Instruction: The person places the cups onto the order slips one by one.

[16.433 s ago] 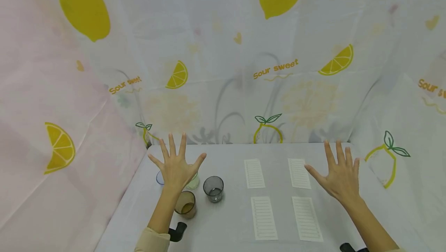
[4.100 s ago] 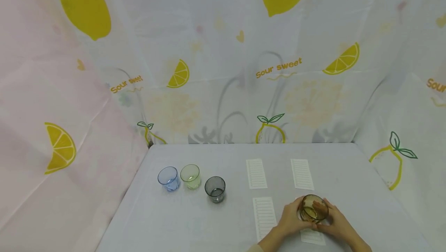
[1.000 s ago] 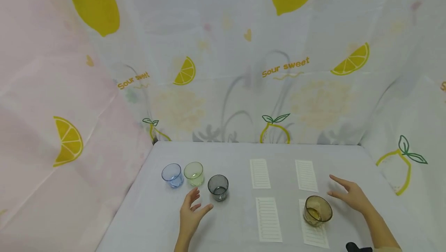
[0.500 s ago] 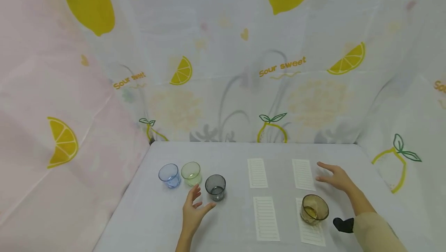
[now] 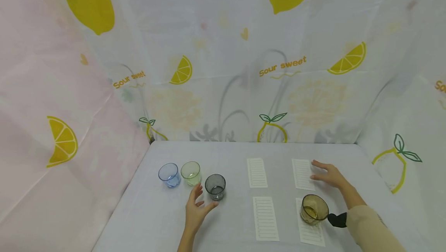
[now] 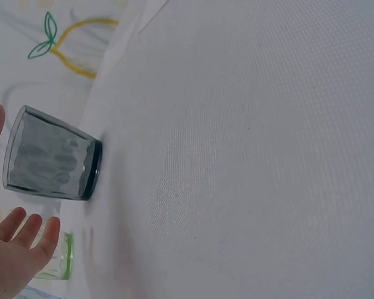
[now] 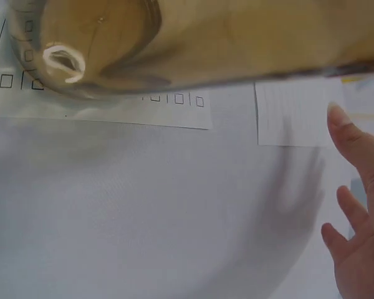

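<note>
Status?

Early, I'd judge: one of four glasses sits on paper. Datum is the upright smoky-grey glass tumbler [image 5: 215,190], on the white-covered table [image 5: 233,225].

Done part?

Clear amber-brown glass tumbler [image 5: 314,207], upright on a white rectangular paper sheet with ruled lines [image 5: 312,239], well right of grey and closer to the person.

Left over?

Three glasses off paper: grey itself; pale green glass tumbler [image 5: 191,174], just beside grey on its left; pale blue glass tumbler [image 5: 170,176], farther left of grey, past green. Three more ruled sheets carry no glass, all right of grey: inner back sheet [image 5: 257,173], outer back sheet [image 5: 301,174], inner front sheet [image 5: 265,219].

Hands?

Left hand [image 5: 195,212]: thumb and fingers parted in a loose C, just beside grey on its near-left. Holds nothing; left wrist view shows a gap to the glass. Right hand [image 5: 330,176]: thumb and fingers spread, holds nothing, well right of grey, at the outer back sheet's edge. Can't tell if it touches that paper.

Grey's the active one?

Likely, given the left hand's position. Not gripped yet.
</note>
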